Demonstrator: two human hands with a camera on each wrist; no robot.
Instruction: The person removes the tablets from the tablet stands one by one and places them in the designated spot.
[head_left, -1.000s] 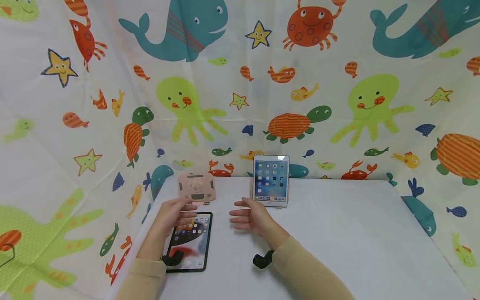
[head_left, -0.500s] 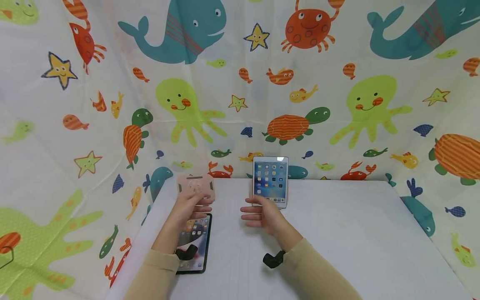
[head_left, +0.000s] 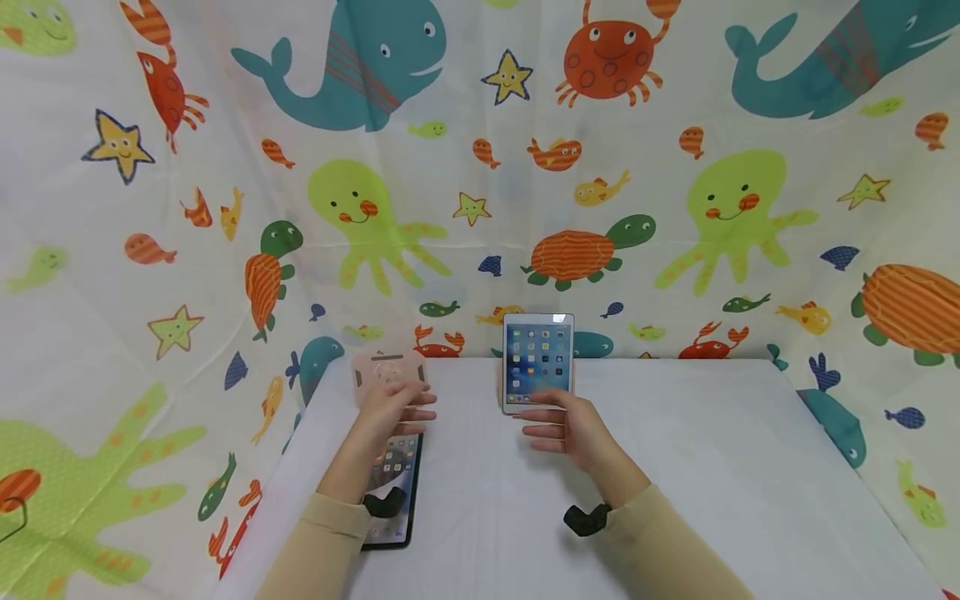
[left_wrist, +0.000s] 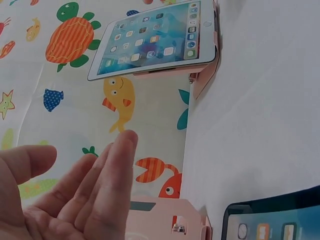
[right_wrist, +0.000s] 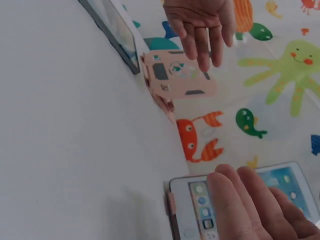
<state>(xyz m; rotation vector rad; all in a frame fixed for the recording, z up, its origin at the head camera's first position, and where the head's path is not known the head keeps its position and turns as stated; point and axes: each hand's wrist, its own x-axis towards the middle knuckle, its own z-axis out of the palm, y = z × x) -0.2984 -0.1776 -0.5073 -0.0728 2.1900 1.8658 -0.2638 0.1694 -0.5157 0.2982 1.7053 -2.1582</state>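
My left hand (head_left: 392, 415) is held over the table with loosely straight fingers and nothing in them. Behind it stands a pink tablet stand (head_left: 367, 367), partly covered by the hand in the head view. Below the wrist lies a dark-framed tablet (head_left: 401, 479), screen up, its left side hidden by my forearm. My right hand (head_left: 573, 429), also with extended fingers and holding nothing, hovers in front of a white tablet (head_left: 538, 354). That tablet leans upright on a pink stand (left_wrist: 205, 80), its screen lit with app icons; my fingers overlap its lower edge in the head view.
A white-covered table (head_left: 690, 467) extends to the right of my hands. A curtain (head_left: 435, 200) printed with sea animals hangs behind and at the sides. Each wrist wears a black strap mount (head_left: 587, 520).
Both hands have moved rightward; the left one also rose slightly, now overlapping the pink stand, while the right one came in front of the white tablet's lower edge. The tablets stay put.
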